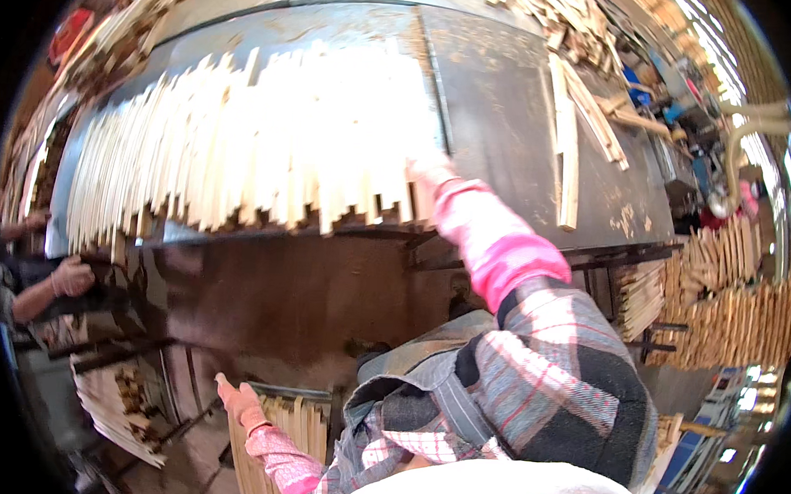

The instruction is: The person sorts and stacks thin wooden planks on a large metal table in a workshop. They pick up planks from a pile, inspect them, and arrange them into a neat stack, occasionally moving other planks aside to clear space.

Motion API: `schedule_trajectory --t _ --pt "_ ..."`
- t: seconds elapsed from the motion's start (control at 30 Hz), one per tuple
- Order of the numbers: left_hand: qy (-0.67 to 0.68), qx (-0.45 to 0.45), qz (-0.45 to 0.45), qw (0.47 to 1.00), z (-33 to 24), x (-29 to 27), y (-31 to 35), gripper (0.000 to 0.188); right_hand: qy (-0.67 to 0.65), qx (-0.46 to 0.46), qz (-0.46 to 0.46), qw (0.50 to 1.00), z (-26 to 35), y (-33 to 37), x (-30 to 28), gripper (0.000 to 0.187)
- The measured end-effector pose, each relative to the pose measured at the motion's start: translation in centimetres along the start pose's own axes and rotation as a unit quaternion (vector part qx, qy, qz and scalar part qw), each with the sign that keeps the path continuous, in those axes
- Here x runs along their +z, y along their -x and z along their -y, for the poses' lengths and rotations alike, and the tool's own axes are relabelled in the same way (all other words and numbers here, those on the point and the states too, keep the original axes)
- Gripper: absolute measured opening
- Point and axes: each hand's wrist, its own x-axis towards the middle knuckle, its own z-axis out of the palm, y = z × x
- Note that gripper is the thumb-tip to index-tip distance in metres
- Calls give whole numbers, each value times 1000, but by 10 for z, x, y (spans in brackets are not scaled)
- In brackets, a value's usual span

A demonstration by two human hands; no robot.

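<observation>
A long row of pale wooden strips [268,147] lies side by side on the metal-topped table, washed out by bright light in the middle. My right hand [430,172], in a pink sleeve, reaches to the right end of this row and touches the last strips; glare hides its fingers. Low on the left, my left hand [242,404] hangs beside a stack of wooden strips [293,426]. Its fingers are apart, and nothing shows in them.
Loose boards [568,157] lie on the right half of the dark table [491,120], with a heap of offcuts [569,27] behind. At the left edge is another person's hand [72,277]. Stacked wood [728,320] stands at the right; another strip pile [116,403] sits lower left.
</observation>
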Motion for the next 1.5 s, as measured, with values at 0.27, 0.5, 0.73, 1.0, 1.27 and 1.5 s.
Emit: schedule_trajectory --t 0.27,0.5,0.73,1.0,1.27,1.5 --pt "277 375 49 883 -327 90 103 51 39 51 -159 985 -203 17 -126 94" --pt "219 502 245 800 -547 177 259 46 -104 361 -11 927 -378 31 -181 94" --pt "145 527 271 792 -615 195 316 41 -237 272 -81 929 -411 -111 -248 100" --pt "180 425 295 837 -682 237 311 59 -411 152 -64 897 -380 -82 -193 83" --pt "88 300 171 934 -764 340 291 97 -346 -80 280 892 -368 -5 -184 69" --pt "7 295 48 954 -777 364 319 107 42 252 -113 960 -581 -172 -365 64"
